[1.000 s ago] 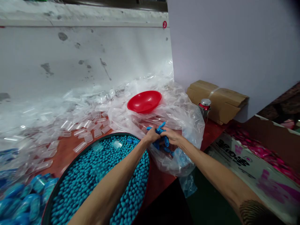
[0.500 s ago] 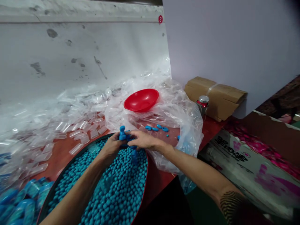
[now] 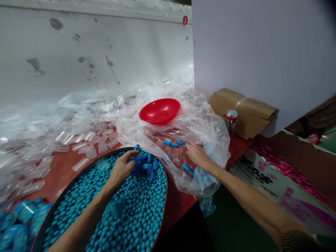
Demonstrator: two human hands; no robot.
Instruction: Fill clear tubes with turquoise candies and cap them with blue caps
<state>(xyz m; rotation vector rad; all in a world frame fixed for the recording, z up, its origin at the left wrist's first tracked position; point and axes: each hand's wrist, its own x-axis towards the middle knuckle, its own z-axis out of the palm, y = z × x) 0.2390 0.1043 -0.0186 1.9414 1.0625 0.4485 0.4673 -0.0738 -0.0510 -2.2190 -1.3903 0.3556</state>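
A large round tub (image 3: 166, 196) full of small blue balls (image 3: 126, 210) stands on the red table. Over its far part my left hand (image 3: 123, 167) pinches a blue ring-shaped piece (image 3: 137, 147). More blue plastic pieces (image 3: 148, 164) lie heaped on the balls just right of those fingers. My right hand (image 3: 195, 154) reaches down onto the clear plastic bag, its fingertips at a blue oval piece (image 3: 180, 142); whether they grip it is hidden. Other blue pieces (image 3: 186, 167) lie on the bag close by.
A red bowl (image 3: 159, 111) rests on the plastic bag (image 3: 131, 129). Clear plastic tubes (image 3: 90, 137) spread over the left side, with filled blue containers (image 3: 25, 217) at lower left. A cardboard bundle (image 3: 243, 110), a silver-lidded jar (image 3: 231, 115) and a box of pink pieces (image 3: 252, 168) are at right.
My right hand has left the blue pieces over the tub and moved right to the bag. The blue figure-like piece between both hands is no longer there. The view has shifted slightly.
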